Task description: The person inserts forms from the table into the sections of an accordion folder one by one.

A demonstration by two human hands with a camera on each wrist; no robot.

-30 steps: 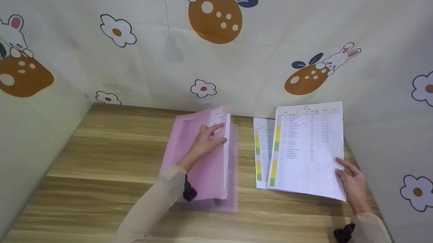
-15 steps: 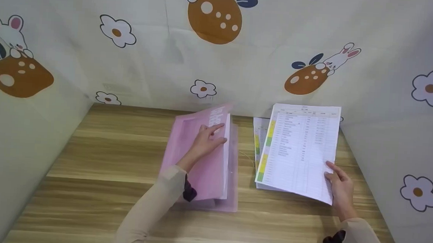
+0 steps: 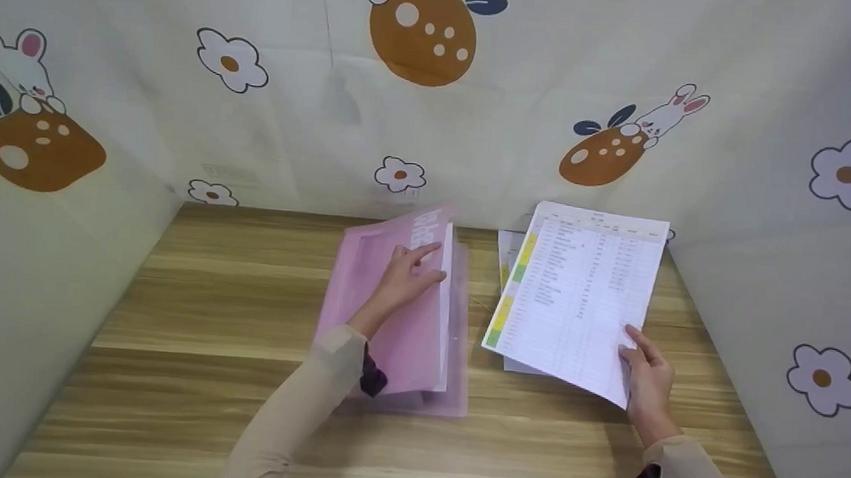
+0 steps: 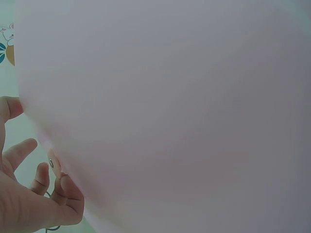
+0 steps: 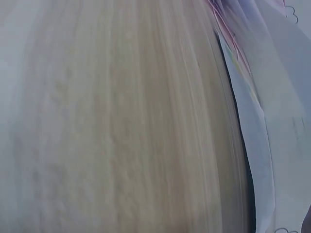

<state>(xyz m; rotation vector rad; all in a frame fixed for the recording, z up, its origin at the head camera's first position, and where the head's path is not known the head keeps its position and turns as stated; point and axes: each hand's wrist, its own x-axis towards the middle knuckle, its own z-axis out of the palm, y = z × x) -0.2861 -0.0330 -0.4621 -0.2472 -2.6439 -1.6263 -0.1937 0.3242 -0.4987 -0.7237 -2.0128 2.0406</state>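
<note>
A pink file folder [image 3: 371,280] lies with its cover partly raised and white paper inside. My left hand [image 3: 404,282] holds the cover's right edge between thumb and fingers; in the left wrist view the cover [image 4: 170,116] fills most of the picture beside the hand [image 4: 34,194]. My right hand [image 3: 649,389] pinches the lower right edge of a printed sheet [image 3: 577,293], which is tilted and lifted, with yellow and green bands along its left side. Under it another sheet [image 3: 520,365] rests on the table, mostly covered. In the right wrist view the fingers are almost entirely out of sight.
The wood-grain table [image 3: 229,308] is enclosed behind and at both sides by a pale curtain [image 3: 284,127] printed with rabbits and flowers. A thin string [image 3: 479,304] lies between the folder and the sheets.
The right hand has moved left and toward me with the printed sheet, which has swung clockwise and covers more of the sheet below. The left hand and folder stay put.
</note>
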